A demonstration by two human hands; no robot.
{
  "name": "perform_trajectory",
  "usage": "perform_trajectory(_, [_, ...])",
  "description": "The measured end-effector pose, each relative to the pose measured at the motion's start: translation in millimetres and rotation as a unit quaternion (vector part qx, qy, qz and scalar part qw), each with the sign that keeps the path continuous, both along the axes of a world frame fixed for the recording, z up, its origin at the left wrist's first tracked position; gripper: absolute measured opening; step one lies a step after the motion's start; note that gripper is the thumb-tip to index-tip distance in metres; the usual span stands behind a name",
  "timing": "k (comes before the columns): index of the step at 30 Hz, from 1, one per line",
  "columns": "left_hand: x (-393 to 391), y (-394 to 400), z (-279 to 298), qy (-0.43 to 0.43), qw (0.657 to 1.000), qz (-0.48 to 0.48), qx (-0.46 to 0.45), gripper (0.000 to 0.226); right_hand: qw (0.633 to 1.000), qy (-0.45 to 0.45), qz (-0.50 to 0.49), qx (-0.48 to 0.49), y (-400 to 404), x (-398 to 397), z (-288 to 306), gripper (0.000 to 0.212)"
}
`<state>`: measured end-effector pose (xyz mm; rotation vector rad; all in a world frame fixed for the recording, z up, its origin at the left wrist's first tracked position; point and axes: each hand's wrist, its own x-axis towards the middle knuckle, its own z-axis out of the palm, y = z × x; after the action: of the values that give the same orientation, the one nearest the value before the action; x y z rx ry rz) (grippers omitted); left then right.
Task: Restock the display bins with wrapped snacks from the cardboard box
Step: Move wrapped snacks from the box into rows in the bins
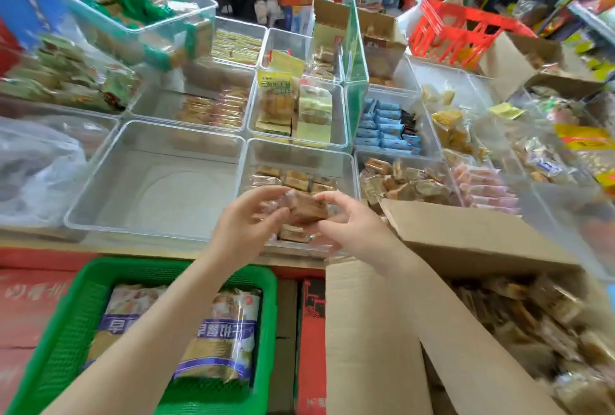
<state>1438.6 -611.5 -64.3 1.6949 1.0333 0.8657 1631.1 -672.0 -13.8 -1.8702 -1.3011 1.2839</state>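
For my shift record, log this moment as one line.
both hands: left hand, right hand | held: brown clear-wrapped snack | above: part-filled clear plastic bin | source: open cardboard box

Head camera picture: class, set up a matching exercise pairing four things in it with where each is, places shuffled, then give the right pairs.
Things:
1. green basket
2. cardboard box
3. wrapped snack
4. empty clear bin

Places:
A. held between the left hand and right hand
B. left of the bin under the hands
C. lower right, full of wrapped snacks
D. lower left, holding large bags

Pairs: 1-D, 2-C, 3-A, 4-B
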Motion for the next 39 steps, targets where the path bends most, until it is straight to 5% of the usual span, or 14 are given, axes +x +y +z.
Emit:
perform_trajectory(6, [-17.2,67.1,-48.5,-0.036,0.989,0.041,-0.141,0.028,0.955,-0.278,0.074,0.068,84.7,-20.7,-37.5,0.032])
perform_trajectory(10, [-15.4,102.9,-105.4,0.160,0.981,0.044,-0.104,0.064,0.944,-0.321,0.021,0.077,139.3,-12.0,-85.6,0.035])
perform_trajectory(15, [-11.0,96.4,-155.0,0.392,0.918,-0.062,-0.021,0.088,0.929,-0.364,-0.010,0.059,204.1,-6.7,-131.6,0.028])
perform_trajectory(23, [-11.1,93.6,-169.0,0.444,0.893,-0.057,0.047,0.092,0.904,-0.413,0.114,-0.007,250.7,-28.3,-191.9,0.022])
perform_trajectory(27, [-12.5,93.0,-170.0,0.441,0.894,-0.064,0.042,0.091,0.897,-0.382,0.205,-0.088,239.9,-43.2,-198.3,0.070])
perform_trajectory(29, [-11.6,92.7,-167.9,0.428,0.901,-0.062,0.031,0.089,0.884,-0.398,0.229,-0.088,230.1,-44.2,-193.1,0.076])
perform_trajectory(33, [-14.8,95.4,-165.8,0.385,0.921,-0.050,0.014,0.081,0.927,-0.325,0.176,-0.061,202.3,-36.3,-154.0,0.060])
perform_trajectory(39, [-3.5,54.1,-133.0,0.313,0.948,-0.007,0.050,0.048,0.971,-0.200,-0.024,0.128,90.4,5.0,-62.8,0.035])
